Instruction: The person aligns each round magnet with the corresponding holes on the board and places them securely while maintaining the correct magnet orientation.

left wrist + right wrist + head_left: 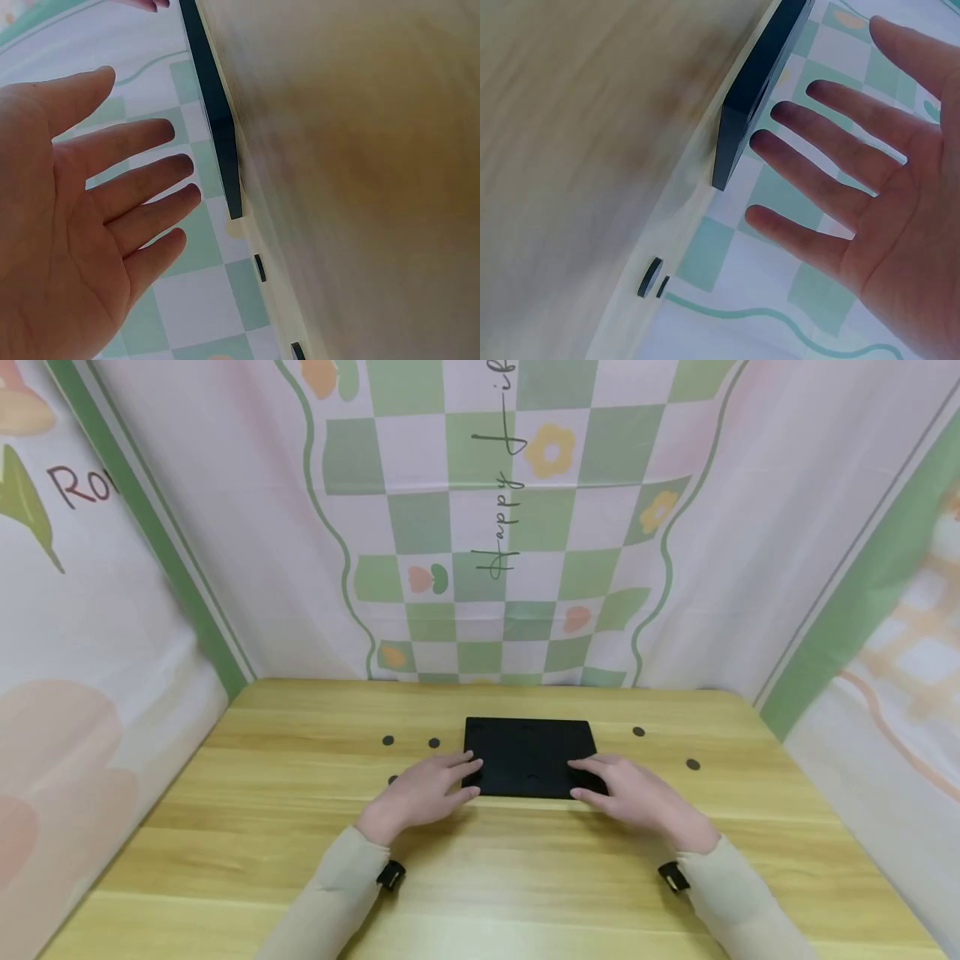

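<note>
A flat black rectangular board lies on the wooden table, with faint round marks on its top. My left hand hovers at its left edge, palm down, fingers spread. In the left wrist view a gap shows between those fingers and the board. Over the right edge is my right hand, its fingers extended too; in the right wrist view the fingertips are close to the board, and contact is hard to judge. Neither hand holds anything.
Small dark discs lie on both sides: one disc, another disc and a partly hidden disc at left; a disc and a farther disc at right. Patterned curtains surround the wooden table.
</note>
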### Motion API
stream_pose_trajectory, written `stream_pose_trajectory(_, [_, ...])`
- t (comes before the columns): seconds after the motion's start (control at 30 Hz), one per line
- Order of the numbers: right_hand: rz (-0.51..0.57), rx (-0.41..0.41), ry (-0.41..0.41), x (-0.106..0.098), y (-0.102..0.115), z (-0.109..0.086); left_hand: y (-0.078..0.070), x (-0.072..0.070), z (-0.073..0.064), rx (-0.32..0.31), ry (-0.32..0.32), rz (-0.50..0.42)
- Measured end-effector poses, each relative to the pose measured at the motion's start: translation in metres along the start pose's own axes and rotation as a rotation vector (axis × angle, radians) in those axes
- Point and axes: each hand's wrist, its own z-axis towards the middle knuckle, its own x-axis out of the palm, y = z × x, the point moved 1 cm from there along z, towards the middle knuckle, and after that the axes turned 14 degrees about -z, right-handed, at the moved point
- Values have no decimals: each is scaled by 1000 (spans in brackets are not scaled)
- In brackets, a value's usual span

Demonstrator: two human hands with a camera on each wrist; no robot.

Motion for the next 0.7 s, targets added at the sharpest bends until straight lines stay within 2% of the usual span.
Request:
stream_pose_trajectory(0.33, [-17,1,-9,-1,-8,-8,-3,5,1,19,64,30])
stream_pose_trajectory(0.57, [12,19,-5,-1,-15,-13,-5,7,2,50,63,45])
stream_pose_trajectory(0.7, [17,27,-22,-2,-19,-16,-7,7,3,44,72,54])
